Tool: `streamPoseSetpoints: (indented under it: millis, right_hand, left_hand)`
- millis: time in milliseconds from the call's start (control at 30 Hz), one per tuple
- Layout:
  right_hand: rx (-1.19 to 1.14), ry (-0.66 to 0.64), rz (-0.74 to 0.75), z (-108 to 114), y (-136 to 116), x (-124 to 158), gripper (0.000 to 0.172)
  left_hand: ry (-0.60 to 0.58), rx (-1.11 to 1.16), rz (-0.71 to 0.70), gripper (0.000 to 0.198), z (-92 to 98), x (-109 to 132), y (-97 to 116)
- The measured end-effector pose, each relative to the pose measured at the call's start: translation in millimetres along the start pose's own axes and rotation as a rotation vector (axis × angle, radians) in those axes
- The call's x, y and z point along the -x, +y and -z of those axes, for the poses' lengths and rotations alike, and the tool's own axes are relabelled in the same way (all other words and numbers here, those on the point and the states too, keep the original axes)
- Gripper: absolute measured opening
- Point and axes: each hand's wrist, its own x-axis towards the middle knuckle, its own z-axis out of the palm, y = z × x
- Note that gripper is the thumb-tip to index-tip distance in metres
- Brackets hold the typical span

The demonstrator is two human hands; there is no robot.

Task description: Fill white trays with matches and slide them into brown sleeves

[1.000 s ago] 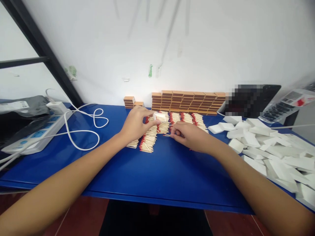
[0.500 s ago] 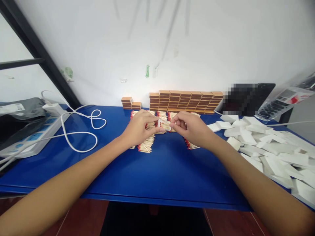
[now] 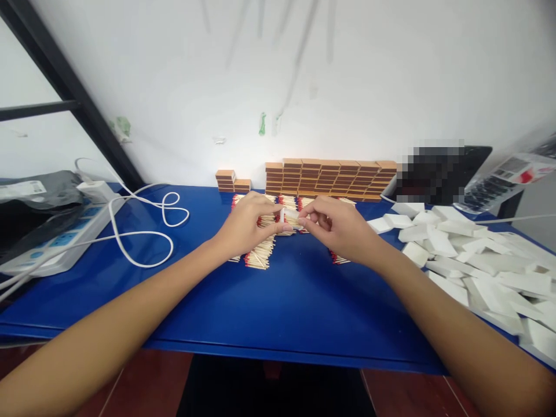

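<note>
White tray point(image 3: 290, 214), head view: positioned over the rows of matches point(image 3: 259, 255), between both hands. Left hand point(image 3: 247, 223) pinches its left end between thumb and fingers, presumably to steady it. Right hand point(image 3: 337, 229) has thumb and fingertips drawn narrow at the opposite end; from where I stand, I cannot tell whether they grip the tray or a match. Matches lie side by side on the blue table point(image 3: 304, 324), apparently for easy pickup. Boxes point(image 3: 330, 179) stand stacked along the wall point(image 3: 182, 104), likely saving space; loose white pieces point(image 3: 478, 255) are heaped rightward, seemingly within reach.
</note>
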Motion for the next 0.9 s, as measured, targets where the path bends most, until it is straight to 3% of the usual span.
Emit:
streamPoseSetpoints:
  millis: [400, 700, 900]
  right_hand:
    - [-0.018, -0.015, 0.019, -2.3, 0.9, 2.1, 0.009]
    - [-0.01, 0.006, 0.007, -2.8, 1.0, 0.8, 0.012]
    - [0.021, 0.044, 0.034, -5.1, 0.6, 1.1, 0.008]
  left_hand:
    - [0.022, 0.011, -0.057, 0.041, -2.0, 1.1, -2.7]
    - [-0.031, 0.037, -0.061, 0.035, -1.4, 0.2, 5.3]
    - [-0.012, 0.02, -0.041, 0.044, -0.8, -0.5, 3.5]
